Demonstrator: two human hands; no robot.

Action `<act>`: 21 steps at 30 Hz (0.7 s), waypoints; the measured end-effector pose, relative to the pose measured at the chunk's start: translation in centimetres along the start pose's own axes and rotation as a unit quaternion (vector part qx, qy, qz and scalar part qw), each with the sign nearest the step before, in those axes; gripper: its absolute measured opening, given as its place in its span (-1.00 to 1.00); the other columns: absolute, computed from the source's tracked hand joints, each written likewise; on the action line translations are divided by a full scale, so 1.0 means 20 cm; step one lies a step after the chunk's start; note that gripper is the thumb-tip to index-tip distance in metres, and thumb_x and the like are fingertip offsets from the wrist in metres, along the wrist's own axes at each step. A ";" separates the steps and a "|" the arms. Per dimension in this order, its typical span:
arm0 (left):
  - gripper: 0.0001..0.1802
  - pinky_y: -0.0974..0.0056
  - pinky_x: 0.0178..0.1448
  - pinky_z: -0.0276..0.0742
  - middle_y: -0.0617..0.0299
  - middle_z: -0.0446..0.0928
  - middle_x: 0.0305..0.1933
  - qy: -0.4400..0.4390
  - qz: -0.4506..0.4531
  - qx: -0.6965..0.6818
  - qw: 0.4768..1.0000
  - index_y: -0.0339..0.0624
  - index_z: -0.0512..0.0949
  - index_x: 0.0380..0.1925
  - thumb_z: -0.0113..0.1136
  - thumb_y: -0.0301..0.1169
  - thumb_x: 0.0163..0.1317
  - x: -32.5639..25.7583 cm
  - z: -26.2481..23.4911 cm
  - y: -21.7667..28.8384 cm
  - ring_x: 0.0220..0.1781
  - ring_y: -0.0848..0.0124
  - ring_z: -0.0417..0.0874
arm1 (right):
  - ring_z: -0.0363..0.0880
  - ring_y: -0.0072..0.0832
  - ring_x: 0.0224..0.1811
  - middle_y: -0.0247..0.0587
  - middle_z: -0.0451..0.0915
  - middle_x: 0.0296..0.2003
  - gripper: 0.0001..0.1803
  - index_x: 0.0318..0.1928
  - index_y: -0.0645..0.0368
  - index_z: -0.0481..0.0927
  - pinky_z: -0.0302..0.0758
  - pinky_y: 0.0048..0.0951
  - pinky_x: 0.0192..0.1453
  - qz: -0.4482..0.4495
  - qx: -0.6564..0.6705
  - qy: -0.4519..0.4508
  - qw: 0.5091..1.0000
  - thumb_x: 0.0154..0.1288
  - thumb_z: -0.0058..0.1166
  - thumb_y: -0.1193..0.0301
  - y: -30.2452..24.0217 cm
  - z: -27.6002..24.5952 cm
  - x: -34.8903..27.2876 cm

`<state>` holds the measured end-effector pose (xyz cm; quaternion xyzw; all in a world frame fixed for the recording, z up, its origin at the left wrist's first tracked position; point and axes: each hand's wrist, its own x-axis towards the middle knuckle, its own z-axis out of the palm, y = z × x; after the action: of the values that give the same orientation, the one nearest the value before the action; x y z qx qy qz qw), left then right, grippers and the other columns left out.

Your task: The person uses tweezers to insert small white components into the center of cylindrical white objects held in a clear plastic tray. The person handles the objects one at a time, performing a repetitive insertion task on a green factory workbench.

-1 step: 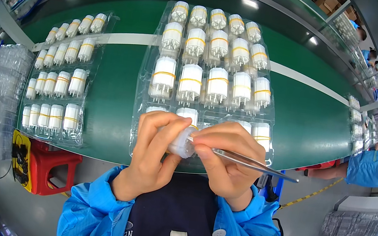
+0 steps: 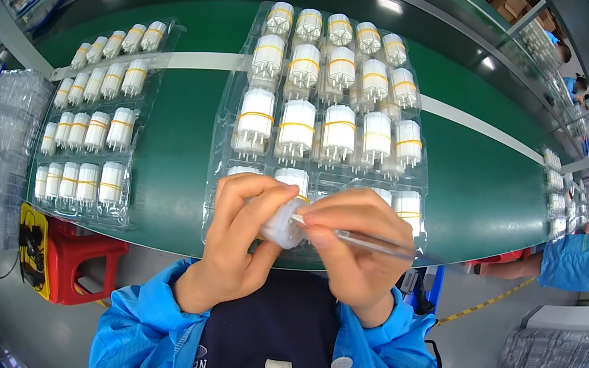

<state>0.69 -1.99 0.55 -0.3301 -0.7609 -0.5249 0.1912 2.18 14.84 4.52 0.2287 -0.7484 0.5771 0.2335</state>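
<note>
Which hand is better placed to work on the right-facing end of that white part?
The right hand, I'd judge: its fingers are at that end, and it holds a slim metal tool. The left hand seems occupied, gripping the white part.

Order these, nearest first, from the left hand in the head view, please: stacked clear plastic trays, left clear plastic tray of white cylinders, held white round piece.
1. White round piece: in the left hand.
2. Left tray: left of it.
3. Stacked trays: far left.
</note>
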 end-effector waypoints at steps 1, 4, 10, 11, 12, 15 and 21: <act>-0.34 0.16 0.09 0.43 -0.03 0.41 0.04 -0.004 -0.002 -0.007 1.000 -0.32 0.46 0.12 0.28 -0.72 -0.12 0.00 0.00 0.00 0.02 0.10 0.46 | 0.66 -0.34 -0.26 -0.04 0.68 -0.31 -0.86 -0.24 0.36 0.65 0.56 -0.44 -0.19 0.035 0.095 0.035 0.994 0.16 0.23 0.62 0.01 0.00 -0.02; -0.45 0.23 0.11 0.43 -0.06 0.35 0.05 -0.020 -0.021 -0.113 0.993 -0.39 0.38 0.13 0.23 -0.65 0.07 0.00 0.00 -0.02 0.04 0.21 0.48 | 0.66 -0.33 -0.21 -0.03 0.68 -0.29 -0.84 -0.21 0.36 0.64 0.57 -0.43 -0.14 0.089 0.257 0.094 0.958 0.17 0.23 0.59 0.04 0.02 -0.06; -0.43 0.23 0.18 0.45 -0.03 0.31 0.10 -0.031 -0.066 -0.215 0.974 -0.36 0.29 0.18 0.20 -0.59 0.15 -0.02 0.00 -0.02 0.08 0.26 0.50 | 0.67 -0.29 -0.21 -0.02 0.69 -0.28 -0.83 -0.20 0.34 0.66 0.58 -0.41 -0.14 0.048 0.131 0.064 0.988 0.17 0.24 0.57 -0.01 0.01 -0.05; -0.43 0.23 0.18 0.44 -0.02 0.29 0.12 -0.032 -0.068 -0.229 0.971 -0.34 0.30 0.19 0.22 -0.60 0.16 -0.02 0.00 -0.02 0.10 0.26 0.48 | 0.67 -0.29 -0.22 -0.03 0.69 -0.28 -0.84 -0.21 0.33 0.66 0.59 -0.41 -0.15 0.045 0.121 0.059 0.990 0.16 0.25 0.57 -0.02 0.01 -0.04; -0.42 0.24 0.18 0.43 -0.01 0.27 0.13 -0.033 -0.069 -0.241 0.967 -0.32 0.31 0.20 0.23 -0.61 0.16 -0.02 0.00 -0.02 0.12 0.25 0.46 | 0.68 -0.28 -0.23 -0.03 0.69 -0.28 -0.84 -0.22 0.33 0.67 0.59 -0.41 -0.17 0.042 0.112 0.054 0.991 0.15 0.26 0.58 -0.03 0.01 -0.04; -0.41 0.25 0.18 0.43 0.00 0.26 0.15 -0.037 -0.068 -0.260 0.962 -0.30 0.32 0.21 0.25 -0.62 0.16 -0.02 0.00 -0.03 0.15 0.24 0.44 | 0.69 -0.26 -0.27 -0.05 0.69 -0.30 -0.84 -0.25 0.31 0.69 0.60 -0.39 -0.22 0.010 0.101 0.037 0.994 0.11 0.29 0.59 -0.05 0.01 -0.02; -0.39 0.25 0.15 0.44 0.01 0.27 0.15 -0.039 -0.076 -0.266 0.960 -0.30 0.32 0.22 0.26 -0.64 0.14 -0.02 0.00 -0.02 0.15 0.24 0.43 | 0.70 -0.25 -0.30 -0.05 0.69 -0.32 -0.83 -0.27 0.32 0.69 0.61 -0.40 -0.26 -0.027 0.039 0.013 0.999 0.07 0.30 0.61 -0.05 0.02 0.00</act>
<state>0.67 -2.27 0.00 -0.3305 -0.6234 -0.7081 0.0267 2.75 14.29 5.30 0.2502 -0.7161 0.6020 0.2494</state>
